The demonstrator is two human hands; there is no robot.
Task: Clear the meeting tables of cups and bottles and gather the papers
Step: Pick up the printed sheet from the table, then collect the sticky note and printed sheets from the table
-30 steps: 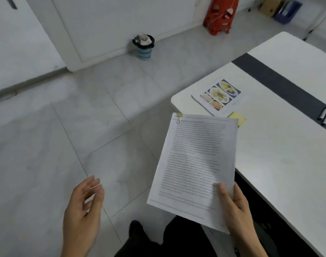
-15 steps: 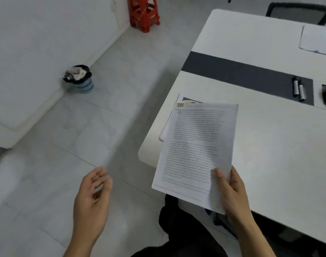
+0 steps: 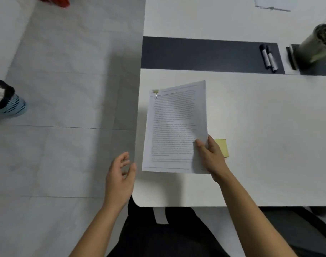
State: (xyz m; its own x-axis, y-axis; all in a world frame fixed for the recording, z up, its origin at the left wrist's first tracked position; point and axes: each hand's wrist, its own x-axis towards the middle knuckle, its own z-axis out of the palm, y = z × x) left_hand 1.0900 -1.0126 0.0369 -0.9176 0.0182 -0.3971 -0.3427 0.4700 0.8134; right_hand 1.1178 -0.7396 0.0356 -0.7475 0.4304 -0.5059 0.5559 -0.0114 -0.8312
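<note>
The white surface [image 3: 269,127] in front of me has a dark strip [image 3: 195,52] running across it. Two markers [image 3: 268,57] lie side by side on the strip. A yellow sticky-note pad [image 3: 222,146] lies near the front edge. A loose sheet [image 3: 269,4] lies at the far edge. A blurred cylindrical container [image 3: 317,43] stands at the right.

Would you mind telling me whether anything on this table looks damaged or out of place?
Only one thing: the loose sheet at the far edge of the table has a ragged, uneven near edge, as if torn. The clipped papers in the right hand look intact.
</note>
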